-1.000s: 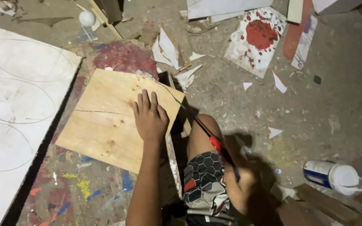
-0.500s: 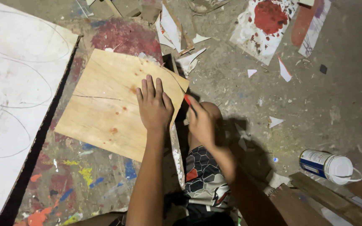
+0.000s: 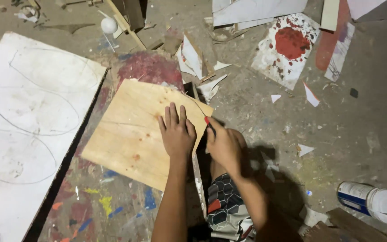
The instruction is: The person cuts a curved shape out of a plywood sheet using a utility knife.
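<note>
2 bare hands work at a plywood square lying flat on the paint-splattered floor. Left hand lies palm down on its right part, fingers spread and flat. Right hand, just beside the board's right edge, has its grip pinched around a thin red-tipped tool. Nearby, a white sheet with drawn curves lies left, a capped can lower right.
</note>
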